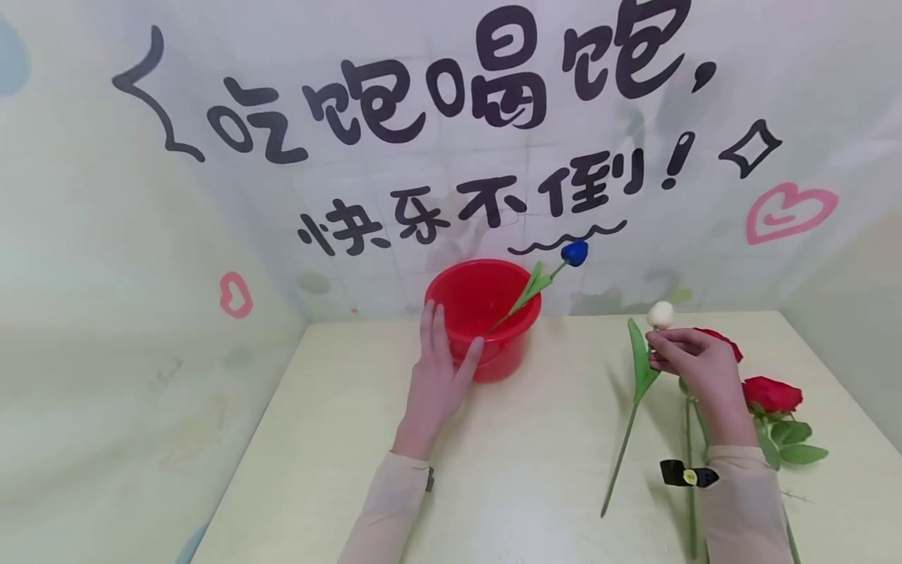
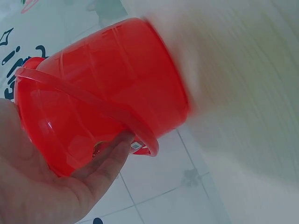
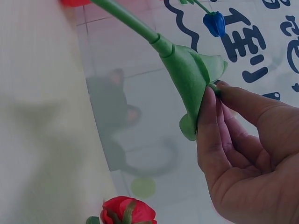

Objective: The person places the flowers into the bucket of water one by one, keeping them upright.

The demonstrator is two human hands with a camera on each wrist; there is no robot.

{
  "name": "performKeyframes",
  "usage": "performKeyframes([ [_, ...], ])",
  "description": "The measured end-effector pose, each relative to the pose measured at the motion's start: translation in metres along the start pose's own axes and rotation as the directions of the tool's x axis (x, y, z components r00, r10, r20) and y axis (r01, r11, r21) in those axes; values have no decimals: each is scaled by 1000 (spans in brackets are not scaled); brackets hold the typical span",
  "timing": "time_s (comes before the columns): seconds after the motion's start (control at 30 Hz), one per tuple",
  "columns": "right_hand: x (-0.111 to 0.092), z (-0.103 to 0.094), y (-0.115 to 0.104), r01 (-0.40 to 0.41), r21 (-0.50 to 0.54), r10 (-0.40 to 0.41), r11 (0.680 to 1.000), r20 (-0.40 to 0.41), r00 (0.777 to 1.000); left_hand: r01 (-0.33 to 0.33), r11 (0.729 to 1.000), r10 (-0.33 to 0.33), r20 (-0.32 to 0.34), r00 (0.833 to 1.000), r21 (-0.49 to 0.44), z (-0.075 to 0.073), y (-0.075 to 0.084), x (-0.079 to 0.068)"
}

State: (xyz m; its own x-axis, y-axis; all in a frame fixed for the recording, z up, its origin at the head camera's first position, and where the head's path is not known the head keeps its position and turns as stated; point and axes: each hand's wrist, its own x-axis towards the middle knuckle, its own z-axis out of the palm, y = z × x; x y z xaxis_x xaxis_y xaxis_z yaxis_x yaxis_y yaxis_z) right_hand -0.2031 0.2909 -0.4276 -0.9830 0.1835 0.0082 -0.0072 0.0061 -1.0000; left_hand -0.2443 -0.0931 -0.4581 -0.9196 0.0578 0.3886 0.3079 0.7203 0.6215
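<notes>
A red bucket (image 1: 496,364) stands upright against the back wall, with a blue tulip (image 1: 574,253) leaning in it. My left hand (image 1: 438,384) touches the bucket's near left side, fingers mostly straight and thumb spread across the front; in the left wrist view a finger lies along the wall beside the red handle (image 2: 103,107). My right hand (image 1: 694,364) pinches a white tulip (image 1: 660,315) just below its bloom, the stem pointing down toward the front. Green leaves (image 3: 187,74) fan out by the fingertips in the right wrist view, where the white bloom is hidden.
Red roses (image 1: 773,395) with long green stems lie on the right of the pale table (image 1: 535,470), partly under my right forearm. A light wall sheet (image 1: 380,290) with black lettering hangs close behind the bucket.
</notes>
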Motion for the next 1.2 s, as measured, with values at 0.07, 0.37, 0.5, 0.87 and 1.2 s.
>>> performKeyframes([
  [0.07,0,2,-2,-3,2,3,1000,1,1000,-3,1000,3,-1,1000,-7,-1,1,0],
  [0.37,5,9,-16,5,42,-6,999,26,1000,2,1000,-2,2,1000,-10,-4,4,0],
  [0.5,7,11,-22,5,67,-7,998,30,1000,10,1000,-10,3,1000,-8,-4,3,0],
  [0.87,11,22,-36,35,100,-35,994,-1,999,20,1000,-20,8,1000,-1,-2,1,0],
  [1.2,12,27,-42,72,121,-73,990,4,997,10,1000,-10,-1,1000,14,-1,2,-1],
])
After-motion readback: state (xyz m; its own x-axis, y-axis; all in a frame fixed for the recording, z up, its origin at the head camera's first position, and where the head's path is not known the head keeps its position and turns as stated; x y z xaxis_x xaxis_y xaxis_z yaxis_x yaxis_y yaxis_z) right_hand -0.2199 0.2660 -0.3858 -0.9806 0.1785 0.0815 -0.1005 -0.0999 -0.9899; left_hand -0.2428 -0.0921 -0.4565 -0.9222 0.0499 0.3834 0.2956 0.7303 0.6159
